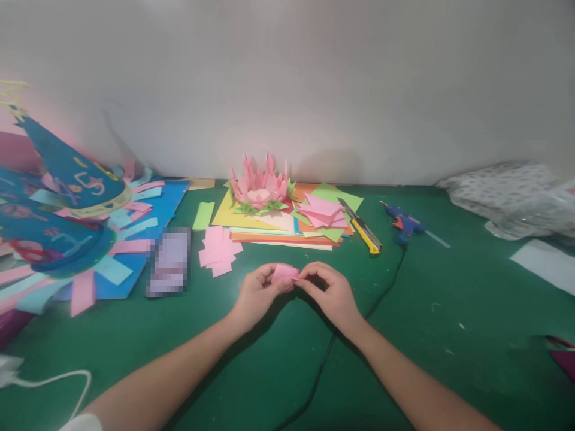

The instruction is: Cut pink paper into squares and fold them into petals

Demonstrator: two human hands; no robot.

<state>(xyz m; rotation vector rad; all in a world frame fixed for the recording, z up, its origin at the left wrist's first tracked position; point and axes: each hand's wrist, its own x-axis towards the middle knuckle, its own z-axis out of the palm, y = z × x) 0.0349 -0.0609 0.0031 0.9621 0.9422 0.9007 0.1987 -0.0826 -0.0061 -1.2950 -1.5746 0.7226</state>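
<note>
My left hand (257, 293) and my right hand (327, 287) meet at the middle of the green table, fingers pinched on a small folded pink paper piece (284, 273) held between them just above the surface. Behind the hands lies a loose pile of pink paper slips (218, 251). Farther back a pink paper lotus flower (260, 187) with green leaves sits on a stack of coloured paper sheets (269, 230), beside a heap of folded pink pieces (324, 212).
A yellow utility knife (363, 230) and a blue glue gun (403, 223) with a black cable (332, 341) lie to the right. Blue party hats with paper strips (67, 203) fill the left. A wrapped bundle (512, 197) lies at the far right, a white cable (49, 380) at lower left.
</note>
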